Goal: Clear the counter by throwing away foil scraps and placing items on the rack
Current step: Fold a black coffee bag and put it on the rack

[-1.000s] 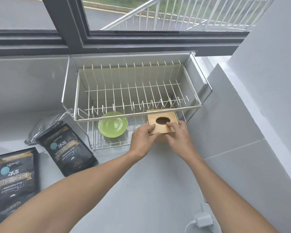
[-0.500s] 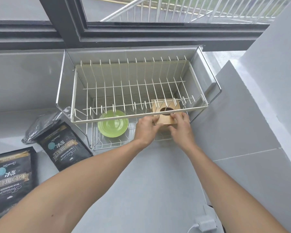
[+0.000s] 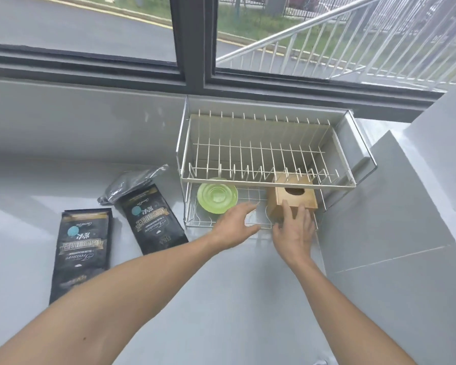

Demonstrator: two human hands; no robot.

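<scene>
A two-tier wire dish rack (image 3: pixel 269 184) stands on the counter below the window. On its lower shelf a wooden box (image 3: pixel 292 197) with an oval hole on top sits at the right, and a green plate (image 3: pixel 217 194) lies at the left. My right hand (image 3: pixel 295 229) is in front of the box, fingers spread, fingertips touching its front face. My left hand (image 3: pixel 234 223) hovers open at the shelf's front edge, between plate and box, holding nothing.
Two black coffee bags (image 3: pixel 81 252) (image 3: pixel 153 218) lie flat on the grey counter (image 3: pixel 208 299) left of the rack. A crumpled dark foil bag (image 3: pixel 132 184) lies behind them. A grey tiled wall (image 3: pixel 392 219) rises on the right.
The box now rests further in on the lower shelf. Both hands have opened and drawn back from it, the left moving left. The view has shifted left.
</scene>
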